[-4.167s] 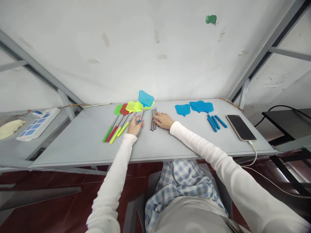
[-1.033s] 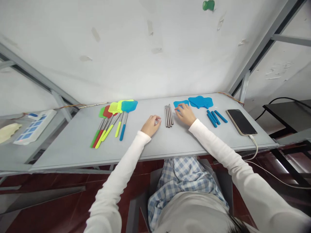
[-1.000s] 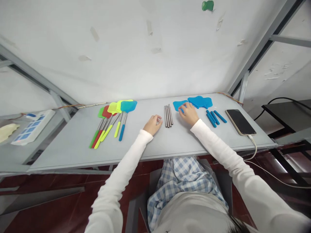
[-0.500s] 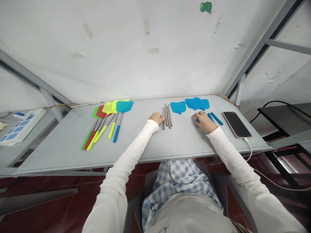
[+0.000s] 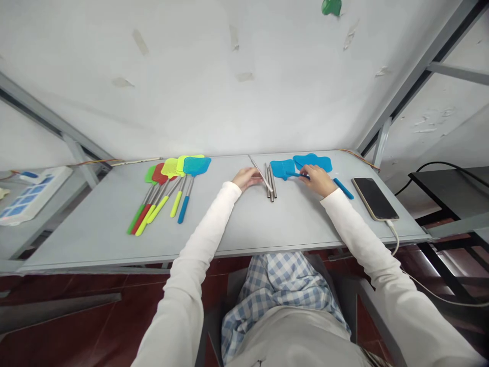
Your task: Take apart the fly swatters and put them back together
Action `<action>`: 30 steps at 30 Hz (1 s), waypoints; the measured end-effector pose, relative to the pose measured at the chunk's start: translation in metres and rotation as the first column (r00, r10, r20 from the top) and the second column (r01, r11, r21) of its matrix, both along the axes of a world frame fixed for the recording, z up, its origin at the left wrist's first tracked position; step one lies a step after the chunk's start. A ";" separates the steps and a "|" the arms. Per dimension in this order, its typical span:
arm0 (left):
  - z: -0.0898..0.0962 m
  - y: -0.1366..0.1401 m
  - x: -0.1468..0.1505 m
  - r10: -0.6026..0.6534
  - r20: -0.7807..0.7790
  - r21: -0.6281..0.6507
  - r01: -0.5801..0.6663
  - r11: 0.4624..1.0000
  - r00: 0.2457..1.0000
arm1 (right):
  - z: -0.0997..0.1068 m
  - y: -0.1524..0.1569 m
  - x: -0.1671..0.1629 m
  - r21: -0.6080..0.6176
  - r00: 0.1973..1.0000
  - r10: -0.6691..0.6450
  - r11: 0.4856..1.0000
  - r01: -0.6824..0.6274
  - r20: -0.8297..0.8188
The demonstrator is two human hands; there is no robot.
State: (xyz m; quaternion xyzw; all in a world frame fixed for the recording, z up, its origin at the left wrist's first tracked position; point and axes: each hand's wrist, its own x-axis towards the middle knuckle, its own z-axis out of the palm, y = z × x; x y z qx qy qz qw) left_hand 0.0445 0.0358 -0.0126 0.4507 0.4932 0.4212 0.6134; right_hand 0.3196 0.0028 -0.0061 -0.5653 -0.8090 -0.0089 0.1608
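Note:
My left hand [image 5: 247, 178] holds a thin metal tube [image 5: 260, 174] between thumb and fingers, tilted across the other metal tubes [image 5: 272, 193] on the table. My right hand [image 5: 318, 180] grips a blue handle [image 5: 293, 174], which points left over the narrow end of a blue fly swatter head [image 5: 281, 166]. The handle and the tube are apart. More blue swatter heads [image 5: 320, 162] overlap just behind my right hand. Another blue handle [image 5: 343, 188] lies to its right.
Several assembled fly swatters [image 5: 160, 188] in green, red, yellow and blue lie at the left. A phone [image 5: 374, 198] with a white cable [image 5: 394, 234] rests at the right. The grey table [image 5: 95, 224] meets a white wall behind, with metal frame posts [image 5: 380, 140] at both sides.
My left hand has lifted one metal tube from the bunch and tilted it. My right hand has picked up a blue handle, whose end now points left towards the tube.

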 end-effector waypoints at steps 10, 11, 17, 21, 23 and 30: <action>-0.025 0.002 0.006 0.268 0.444 0.049 -0.322 0.945 0.855 | -0.014 0.022 -0.038 0.170 1.000 0.014 0.985 -0.015 0.008; -0.026 0.002 0.006 0.269 0.444 0.057 -0.326 0.944 0.855 | -0.016 0.020 -0.037 0.167 1.000 0.003 0.986 -0.005 0.012; -0.027 0.001 0.006 0.275 0.471 0.065 -0.344 0.937 0.838 | -0.018 0.015 -0.036 0.177 0.999 -0.020 0.984 0.014 0.034; -0.024 -0.001 0.006 0.290 0.482 0.034 -0.348 0.937 0.827 | -0.020 0.014 -0.037 0.229 1.000 -0.002 0.974 -0.004 0.027; -0.023 -0.001 0.007 0.292 0.493 0.032 -0.353 0.935 0.820 | -0.021 0.015 -0.037 0.252 1.000 0.013 0.968 -0.016 0.016; -0.020 -0.009 0.009 0.115 0.442 0.130 -0.190 0.973 0.889 | -0.022 0.011 -0.040 0.287 0.998 0.057 0.957 -0.052 -0.011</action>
